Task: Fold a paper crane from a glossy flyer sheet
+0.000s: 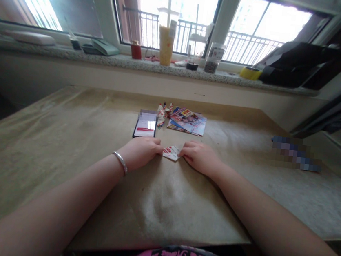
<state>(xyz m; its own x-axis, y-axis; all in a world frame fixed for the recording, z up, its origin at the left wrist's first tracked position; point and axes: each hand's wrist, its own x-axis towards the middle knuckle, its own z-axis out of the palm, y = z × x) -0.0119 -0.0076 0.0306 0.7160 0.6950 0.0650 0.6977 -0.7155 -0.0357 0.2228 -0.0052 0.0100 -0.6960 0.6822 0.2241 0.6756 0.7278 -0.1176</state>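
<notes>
Between my two hands lies a small piece of folded paper (171,153), white with red print, low on the table. My left hand (145,149) is closed on its left corner, a silver bangle round the wrist. On the opposite corner my right hand (199,156) has its thumb and fingers pinched together. The fingertips partly cover the paper's edges. Just beyond my left hand rests a phone (145,127) with its screen lit. Behind the paper are a crumpled, folded patterned paper piece (163,114) and a stack of colourful printed sheets (188,122).
The table (73,145) has a tan cover. A blurred blue item (293,153) lies at the right. Along the windowsill (119,61) stand a tall yellow drink cup (166,45), a red jar (135,51), a clear container (214,58), yellow tape (250,73) and a black bag (297,64).
</notes>
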